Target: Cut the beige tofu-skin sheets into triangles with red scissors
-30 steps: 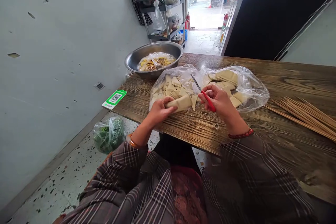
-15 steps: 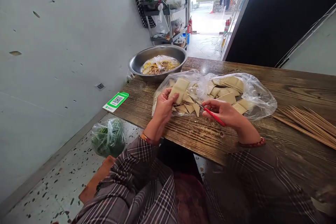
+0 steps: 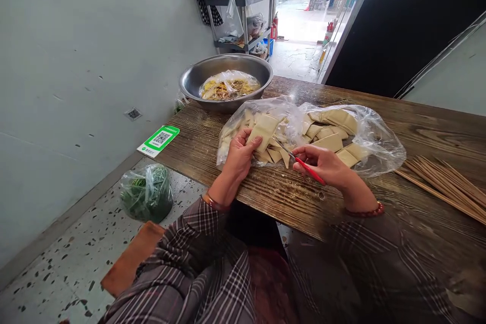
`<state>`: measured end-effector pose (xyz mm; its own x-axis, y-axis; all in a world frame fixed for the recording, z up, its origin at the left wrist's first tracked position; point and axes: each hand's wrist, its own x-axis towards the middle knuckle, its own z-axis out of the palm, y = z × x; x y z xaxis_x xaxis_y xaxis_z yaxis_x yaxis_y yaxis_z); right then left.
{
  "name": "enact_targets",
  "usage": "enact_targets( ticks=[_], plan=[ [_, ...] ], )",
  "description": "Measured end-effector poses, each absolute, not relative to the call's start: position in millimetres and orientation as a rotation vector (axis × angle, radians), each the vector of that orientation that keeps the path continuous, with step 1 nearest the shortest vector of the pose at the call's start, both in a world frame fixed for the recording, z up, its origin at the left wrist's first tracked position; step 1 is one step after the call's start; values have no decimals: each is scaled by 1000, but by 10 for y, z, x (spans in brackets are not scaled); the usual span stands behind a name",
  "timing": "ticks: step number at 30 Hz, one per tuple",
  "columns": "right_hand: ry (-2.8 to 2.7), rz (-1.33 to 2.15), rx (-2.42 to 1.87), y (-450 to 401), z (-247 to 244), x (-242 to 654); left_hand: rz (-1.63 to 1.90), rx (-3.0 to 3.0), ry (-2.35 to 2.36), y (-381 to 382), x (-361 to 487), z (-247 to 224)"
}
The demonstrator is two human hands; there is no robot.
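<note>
My left hand (image 3: 241,154) is closed on a flat, pale tan rectangular sheet (image 3: 265,129), which looks like dried tofu, thumb on its face. Red-handled scissors (image 3: 309,170) are gripped in my right hand (image 3: 322,164), their blades pointing up and left toward the sheet's lower right. Below the blades lie cut triangular pieces (image 3: 284,156) of the same tan stuff. A clear plastic bag (image 3: 243,111) spreads under and behind my left hand with more pieces. To the right, another part of clear plastic (image 3: 383,147) holds folded tan sheets (image 3: 336,124).
A steel basin (image 3: 190,83) with bagged yellowish food stands at the table's far left. Wooden sticks (image 3: 444,182) lie at the right. A green QR card (image 3: 158,140) sits on the left corner. On the floor are a bag of greens (image 3: 147,193) and a brown board (image 3: 131,258).
The camera view has shifted slightly, so the basin and card sit a bit further left and higher. My hands keep nearly the same pose with the sheet and the scissors.
</note>
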<state>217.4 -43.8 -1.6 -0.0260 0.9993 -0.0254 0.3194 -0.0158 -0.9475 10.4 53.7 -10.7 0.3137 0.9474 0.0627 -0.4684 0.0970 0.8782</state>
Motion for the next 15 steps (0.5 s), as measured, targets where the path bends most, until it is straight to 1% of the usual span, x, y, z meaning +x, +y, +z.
enact_targets(
  ticks=[6,15],
  plan=[
    [-1458,1105,-1505,-431,-18,2161,1053,1084,634,459,156,-181],
    [-1436,1135,-1501,-458,56,2106,1005,1138,636,445,147,-198]
  ],
)
